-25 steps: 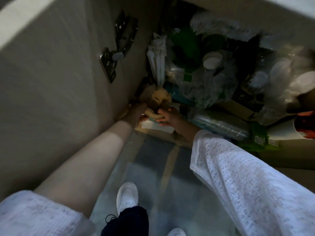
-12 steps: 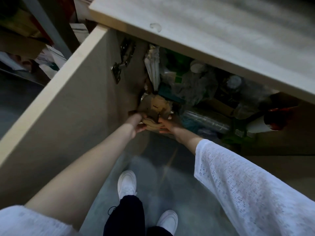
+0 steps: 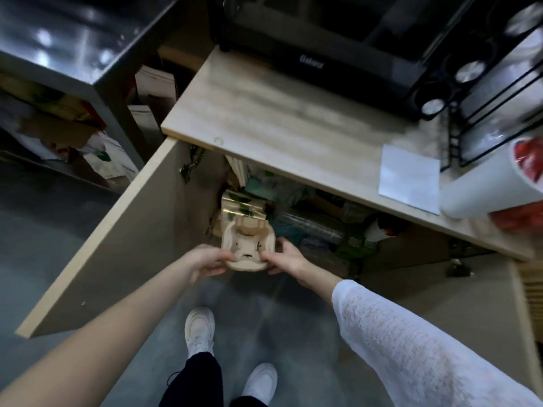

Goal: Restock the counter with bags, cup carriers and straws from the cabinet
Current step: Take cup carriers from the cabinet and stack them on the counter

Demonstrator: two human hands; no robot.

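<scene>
Wooden surface (image 3: 282, 118) spanning the upper centre, carrying a black oven (image 3: 320, 39) at its rear, a wire rack (image 3: 496, 107) at the right, a white sheet of paper (image 3: 410, 177) near the front edge, and a white cup (image 3: 484, 186) lying tilted just beside the paper. Below the surface, the cabinet door (image 3: 117, 242) stands swung open to the left, exposing a crowded cabinet interior (image 3: 308, 218) of plastic-wrapped stock. In front of the opening, a stack of moulded pulp cup carriers (image 3: 248, 245) is held above the floor, gripped at its near edge from both sides: left hand (image 3: 205, 259) closed on the left rim, right hand (image 3: 286, 258) closed on the right rim. White shoes (image 3: 199, 330) stand on the grey floor below.
</scene>
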